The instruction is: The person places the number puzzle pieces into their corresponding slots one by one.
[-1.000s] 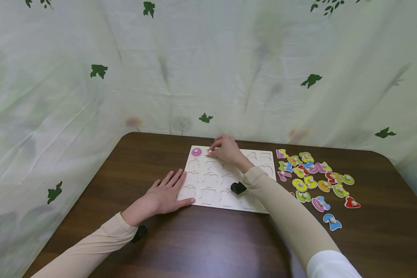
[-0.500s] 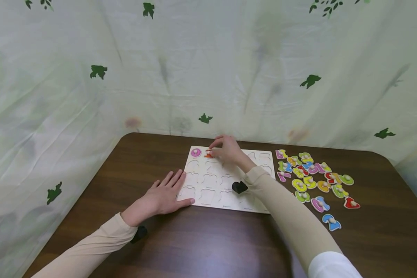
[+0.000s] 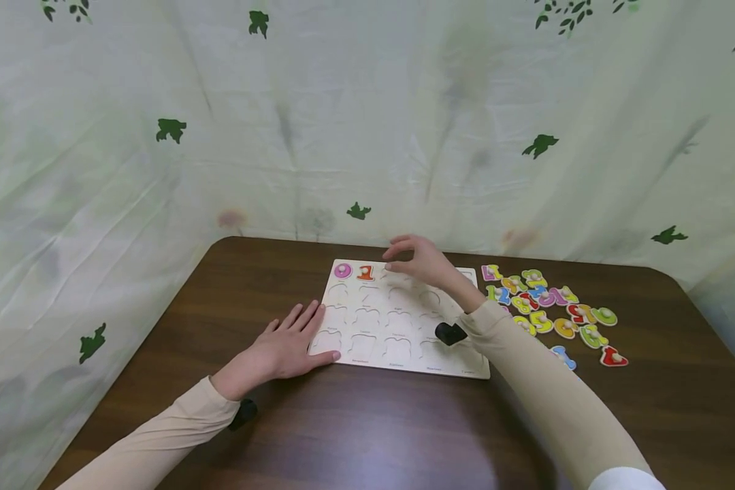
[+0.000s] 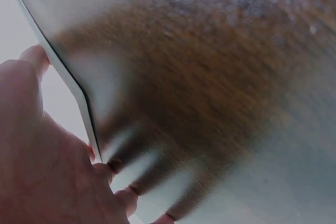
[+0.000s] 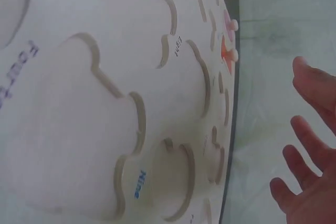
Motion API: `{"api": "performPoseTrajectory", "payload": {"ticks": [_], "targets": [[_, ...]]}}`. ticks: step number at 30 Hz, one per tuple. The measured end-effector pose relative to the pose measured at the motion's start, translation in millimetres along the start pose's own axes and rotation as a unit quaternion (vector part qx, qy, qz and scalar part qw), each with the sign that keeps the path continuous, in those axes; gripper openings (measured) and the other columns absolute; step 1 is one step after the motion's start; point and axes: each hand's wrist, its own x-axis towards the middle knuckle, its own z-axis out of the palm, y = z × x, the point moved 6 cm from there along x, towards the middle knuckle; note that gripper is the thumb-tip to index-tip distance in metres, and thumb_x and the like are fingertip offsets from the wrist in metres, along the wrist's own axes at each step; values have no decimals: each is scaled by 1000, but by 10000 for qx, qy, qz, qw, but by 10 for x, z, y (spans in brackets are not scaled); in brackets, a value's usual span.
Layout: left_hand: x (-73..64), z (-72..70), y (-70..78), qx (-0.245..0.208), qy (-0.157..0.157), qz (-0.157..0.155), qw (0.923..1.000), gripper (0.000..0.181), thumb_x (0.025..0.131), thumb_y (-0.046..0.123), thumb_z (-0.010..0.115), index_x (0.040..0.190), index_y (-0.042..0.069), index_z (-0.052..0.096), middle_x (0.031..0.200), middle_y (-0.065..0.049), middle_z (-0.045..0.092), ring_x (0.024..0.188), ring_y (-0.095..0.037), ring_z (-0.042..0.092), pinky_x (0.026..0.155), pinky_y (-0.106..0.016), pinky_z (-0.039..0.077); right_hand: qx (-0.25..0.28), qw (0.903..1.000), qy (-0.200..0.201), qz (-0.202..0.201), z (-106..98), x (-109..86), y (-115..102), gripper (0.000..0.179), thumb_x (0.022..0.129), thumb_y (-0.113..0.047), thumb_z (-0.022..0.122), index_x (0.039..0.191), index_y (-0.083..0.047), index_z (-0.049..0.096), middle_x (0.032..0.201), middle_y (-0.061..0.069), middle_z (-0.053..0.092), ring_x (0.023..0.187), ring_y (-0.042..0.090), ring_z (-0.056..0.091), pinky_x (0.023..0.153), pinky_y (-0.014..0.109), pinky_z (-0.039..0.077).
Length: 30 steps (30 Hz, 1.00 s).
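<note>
1. Head view: my left grip (image 3: pixel 288 350) lay spread and straight-fingered at the left edge of the white board (image 3: pixel 350 320), while my right grip (image 3: pixel 422 262) hung over the far row, thumb and finger parted, pinching nothing!
2. Danger, I judged: the right sleeve (image 3: pixel 545 381) crossed close by the loose numbers (image 3: pixel 540 322) on the desk (image 3: pixel 367 429), and a low sweep could have scattered them.
3. And the orange 1 (image 3: pixel 365 273)? In the far row, just right of the purple 0 (image 3: pixel 342 271), top toward the curtain (image 3: pixel 318 136), long axis running near to far; the board's own ran left to right.
4. Left wrist view: my thumb (image 4: pixel 35 59) met the board's edge near a corner; such a light hold, I reckoned, might have let it slide under a push.
5. Right wrist view: fingers loose, empty! Both knobs (image 5: pixel 233 55) stood out, but I couldn't tell whether the 1 sat flush; if proud, a brush could have lifted it.
</note>
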Motion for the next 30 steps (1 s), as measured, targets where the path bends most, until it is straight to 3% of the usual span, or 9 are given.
{"api": "performPoseTrajectory", "payload": {"ticks": [15, 20, 30], "targets": [[13, 7, 3, 9, -33, 13, 10000, 102, 88, 75, 44, 159, 9, 12, 164, -12, 9, 148, -37, 9, 110, -65, 17, 14, 9981, -429, -451, -522, -667, -143, 22, 89, -22, 76, 110, -17, 74, 141, 5, 52, 134, 26, 41, 105, 50, 36], [13, 0, 3, -3, 4, 23, 10000, 101, 89, 75, 44, 159, 9, 13, 164, -13, 9, 148, -37, 10, 110, -65, 17, -136, 9977, -400, -533, -677, -934, -156, 22, 87, -24, 77, 108, -19, 75, 139, 3, 53, 133, 24, 43, 100, 47, 40], [19, 16, 10, -4, -49, 36, 10000, 102, 88, 75, 44, 159, 9, 11, 164, -13, 7, 148, -37, 8, 110, -66, 16, -418, 9979, -425, -270, -890, -1463, 1, 21, 86, -27, 78, 106, -28, 74, 138, 0, 52, 124, 26, 47, 86, 43, 47]]}}
